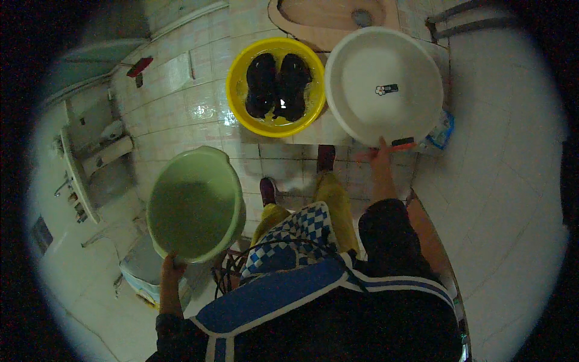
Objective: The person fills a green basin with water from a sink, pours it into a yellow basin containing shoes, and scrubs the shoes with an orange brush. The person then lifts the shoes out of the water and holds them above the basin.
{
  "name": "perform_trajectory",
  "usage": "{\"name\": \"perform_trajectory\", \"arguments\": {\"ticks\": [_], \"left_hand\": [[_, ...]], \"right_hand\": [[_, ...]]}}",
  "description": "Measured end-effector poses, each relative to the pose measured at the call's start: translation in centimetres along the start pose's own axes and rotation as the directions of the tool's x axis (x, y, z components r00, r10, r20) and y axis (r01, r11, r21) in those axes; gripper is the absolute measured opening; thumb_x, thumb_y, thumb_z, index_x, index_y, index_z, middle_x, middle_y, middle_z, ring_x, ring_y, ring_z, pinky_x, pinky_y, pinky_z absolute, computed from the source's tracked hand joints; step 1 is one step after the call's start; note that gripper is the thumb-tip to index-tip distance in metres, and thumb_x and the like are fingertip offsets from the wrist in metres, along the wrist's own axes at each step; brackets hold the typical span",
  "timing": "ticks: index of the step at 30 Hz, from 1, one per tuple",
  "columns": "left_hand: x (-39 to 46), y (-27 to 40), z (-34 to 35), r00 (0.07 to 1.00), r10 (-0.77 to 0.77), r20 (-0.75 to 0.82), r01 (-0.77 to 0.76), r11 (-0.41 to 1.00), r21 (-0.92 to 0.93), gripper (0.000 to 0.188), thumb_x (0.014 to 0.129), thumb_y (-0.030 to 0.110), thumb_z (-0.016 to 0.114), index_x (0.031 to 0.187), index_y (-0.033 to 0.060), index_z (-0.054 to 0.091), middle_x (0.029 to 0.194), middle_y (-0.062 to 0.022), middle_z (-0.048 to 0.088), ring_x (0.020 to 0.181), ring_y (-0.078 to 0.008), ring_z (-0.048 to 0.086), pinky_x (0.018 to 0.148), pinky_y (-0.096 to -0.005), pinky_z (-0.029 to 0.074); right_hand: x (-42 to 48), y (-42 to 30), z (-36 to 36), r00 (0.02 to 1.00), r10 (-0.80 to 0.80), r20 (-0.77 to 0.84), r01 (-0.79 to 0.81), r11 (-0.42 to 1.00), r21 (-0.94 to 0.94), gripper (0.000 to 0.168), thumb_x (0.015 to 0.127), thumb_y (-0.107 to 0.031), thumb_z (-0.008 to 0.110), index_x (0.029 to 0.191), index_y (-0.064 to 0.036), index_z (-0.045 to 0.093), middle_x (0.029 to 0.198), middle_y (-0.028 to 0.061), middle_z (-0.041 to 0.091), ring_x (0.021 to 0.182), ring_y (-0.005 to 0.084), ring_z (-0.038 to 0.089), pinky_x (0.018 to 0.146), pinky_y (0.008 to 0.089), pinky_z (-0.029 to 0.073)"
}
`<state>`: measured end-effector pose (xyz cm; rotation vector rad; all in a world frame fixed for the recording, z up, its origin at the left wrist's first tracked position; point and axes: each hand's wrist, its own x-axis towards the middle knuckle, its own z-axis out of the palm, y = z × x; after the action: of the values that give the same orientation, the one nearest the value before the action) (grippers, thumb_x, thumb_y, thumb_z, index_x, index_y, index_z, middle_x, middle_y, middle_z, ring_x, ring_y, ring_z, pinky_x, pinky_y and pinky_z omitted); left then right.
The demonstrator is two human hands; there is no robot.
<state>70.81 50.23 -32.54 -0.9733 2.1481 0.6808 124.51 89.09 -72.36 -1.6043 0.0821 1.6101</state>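
Observation:
My left hand point(173, 267) grips the lower rim of a light green plastic basin point(194, 203), which is tilted at my left side. At the near rim of a white plastic basin point(362, 54), my right hand point(381, 156) is closed around the orange-red handle of a scrub brush point(403, 143) with dark bristles. A small flower-marked label point(386, 89) shows inside the white basin. Left of it, a yellow basin point(231, 90) holds water and a pair of dark shoes point(261, 86) lying side by side.
Both basins stand on a low, pale surface point(332, 129) before my feet. Beyond is a squat toilet point(330, 11). A blue package point(441, 131) is at right beside a tiled wall point(497, 149). A washbasin point(108, 156) and a red-headed brush point(140, 67) are at left. The tile floor point(203, 111) shines wetly.

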Motion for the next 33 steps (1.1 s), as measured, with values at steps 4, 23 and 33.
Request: {"name": "perform_trajectory", "arguments": {"ticks": [4,23,33], "left_hand": [[4.5,-3.9,-6.8,0.772,0.496,0.397,-0.635,0.62,0.461,0.041,0.073,0.017,0.063,0.11,0.0064,0.049,0.105,-0.0105,0.054,0.093,-0.0213,0.053,0.075,-0.0327,0.046],[0.9,-1.0,2.2,0.958,0.069,0.277,-0.014,0.981,-0.195,0.048,0.069,0.011,0.063,0.114,0.0039,0.046,0.11,-0.0112,0.052,0.099,-0.0284,0.051,0.086,-0.0384,0.044],[3.7,-2.0,1.0,0.93,0.162,0.329,-0.118,0.982,-0.149,0.041,0.078,0.025,0.06,0.111,0.0052,0.047,0.107,-0.013,0.054,0.096,-0.0271,0.053,0.083,-0.039,0.045]], "right_hand": [[5.1,1.9,-2.9,0.962,0.114,0.247,-0.122,0.992,0.017,0.024,0.083,-0.023,0.057,0.099,-0.007,0.048,0.078,0.0005,0.048,0.069,0.0129,0.049,0.06,0.0313,0.046],[-0.2,-4.3,2.1,0.975,-0.16,-0.152,0.113,0.953,-0.28,0.027,0.074,-0.025,0.061,0.089,-0.006,0.047,0.074,0.0024,0.045,0.063,0.0156,0.045,0.055,0.0346,0.042],[-2.3,-8.9,1.7,0.991,-0.125,-0.039,0.104,0.935,-0.34,0.024,0.077,-0.026,0.058,0.088,-0.007,0.047,0.071,0.0007,0.042,0.06,0.0134,0.04,0.052,0.0292,0.035]]}}
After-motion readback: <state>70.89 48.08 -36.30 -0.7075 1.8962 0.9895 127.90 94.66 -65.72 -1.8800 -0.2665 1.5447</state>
